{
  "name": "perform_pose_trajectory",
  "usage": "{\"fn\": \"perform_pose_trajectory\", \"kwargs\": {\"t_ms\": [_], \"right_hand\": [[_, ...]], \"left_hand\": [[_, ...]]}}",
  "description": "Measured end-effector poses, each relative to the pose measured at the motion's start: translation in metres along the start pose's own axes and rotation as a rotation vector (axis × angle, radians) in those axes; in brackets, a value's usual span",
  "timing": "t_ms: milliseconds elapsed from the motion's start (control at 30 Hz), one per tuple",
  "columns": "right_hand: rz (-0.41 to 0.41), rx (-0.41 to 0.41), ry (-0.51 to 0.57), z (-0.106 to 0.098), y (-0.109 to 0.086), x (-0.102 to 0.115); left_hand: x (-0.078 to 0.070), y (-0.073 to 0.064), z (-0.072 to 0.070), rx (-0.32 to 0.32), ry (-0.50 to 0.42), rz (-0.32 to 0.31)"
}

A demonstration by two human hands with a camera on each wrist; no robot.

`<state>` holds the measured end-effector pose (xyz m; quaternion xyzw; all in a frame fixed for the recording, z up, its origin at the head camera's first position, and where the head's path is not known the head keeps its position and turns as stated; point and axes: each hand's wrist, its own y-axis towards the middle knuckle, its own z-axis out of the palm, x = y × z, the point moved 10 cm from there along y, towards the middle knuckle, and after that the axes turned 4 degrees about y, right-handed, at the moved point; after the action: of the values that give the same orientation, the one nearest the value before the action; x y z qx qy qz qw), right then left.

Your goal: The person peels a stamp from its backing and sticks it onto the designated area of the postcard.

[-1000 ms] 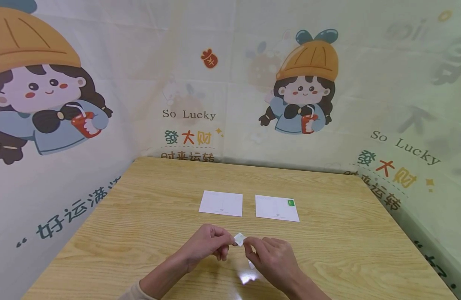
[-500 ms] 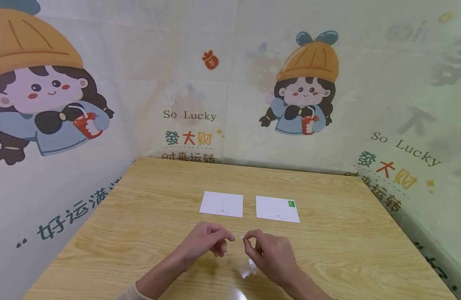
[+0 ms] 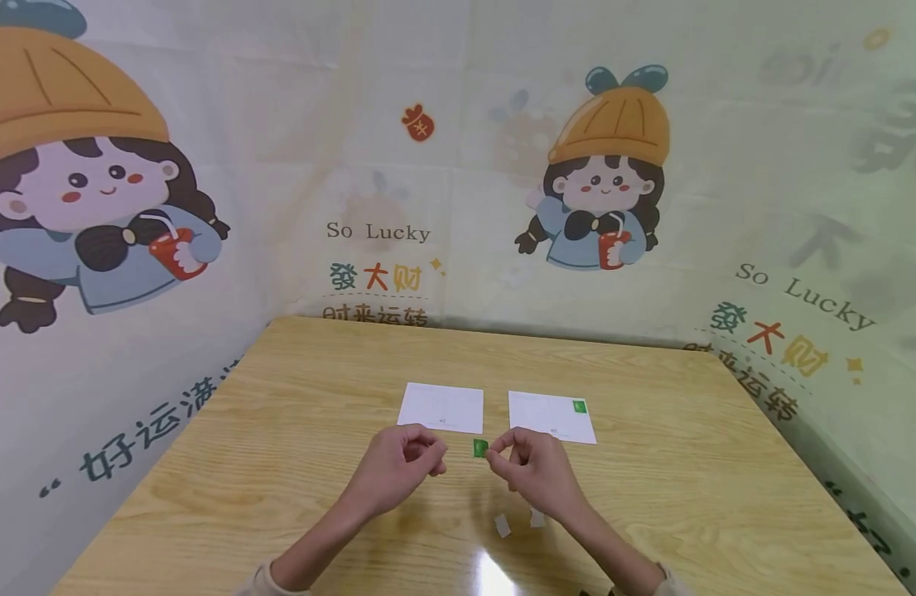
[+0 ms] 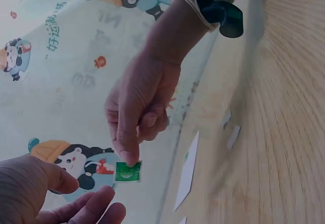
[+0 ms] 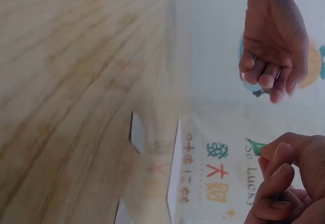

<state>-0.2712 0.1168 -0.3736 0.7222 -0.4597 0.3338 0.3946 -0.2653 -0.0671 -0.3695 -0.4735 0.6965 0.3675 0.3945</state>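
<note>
A small green postage stamp [image 3: 480, 448] with a pale edge is pinched by its edge between the thumb and finger of my right hand [image 3: 536, 470]. In the left wrist view the stamp [image 4: 128, 171] shows its green face. My left hand [image 3: 400, 465] is in the air just left of it, fingers loosely bent and apart from the stamp. Beyond the hands lie two white postcards: the left postcard [image 3: 441, 406] shows no stamp, and the right postcard [image 3: 549, 416] has a green stamp [image 3: 580, 406] at its upper right corner.
Two small white paper scraps lie on the wooden table [image 3: 316, 397] near the right wrist: one scrap [image 3: 503, 526] lies left of the other scrap [image 3: 537, 518]. A printed cloth [image 3: 473, 199] hangs behind and beside the table.
The left hand has let go of the small white piece, and a second scrap now shows on the table. Both hands have moved slightly forward and apart; the stamp's green face has come into view.
</note>
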Motion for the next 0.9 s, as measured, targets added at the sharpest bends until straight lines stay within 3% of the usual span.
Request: {"fn": "perform_pose_trajectory", "kwargs": {"t_ms": [267,533,667,900], "right_hand": [[0.163,0.043,0.059,0.001,0.012,-0.033],[0.254,0.023,0.079,-0.001,0.025,-0.058],[0.287,0.001,0.104,-0.002,0.032,-0.068],[0.330,-0.040,0.115,-0.008,0.044,-0.080]], "left_hand": [[-0.004,0.003,-0.014,-0.159,0.116,0.087],[-0.001,0.010,-0.027,-0.318,0.248,0.135],[0.003,0.016,-0.028,-0.347,0.304,0.136],[0.016,0.028,-0.024,-0.324,0.394,0.098]]}}
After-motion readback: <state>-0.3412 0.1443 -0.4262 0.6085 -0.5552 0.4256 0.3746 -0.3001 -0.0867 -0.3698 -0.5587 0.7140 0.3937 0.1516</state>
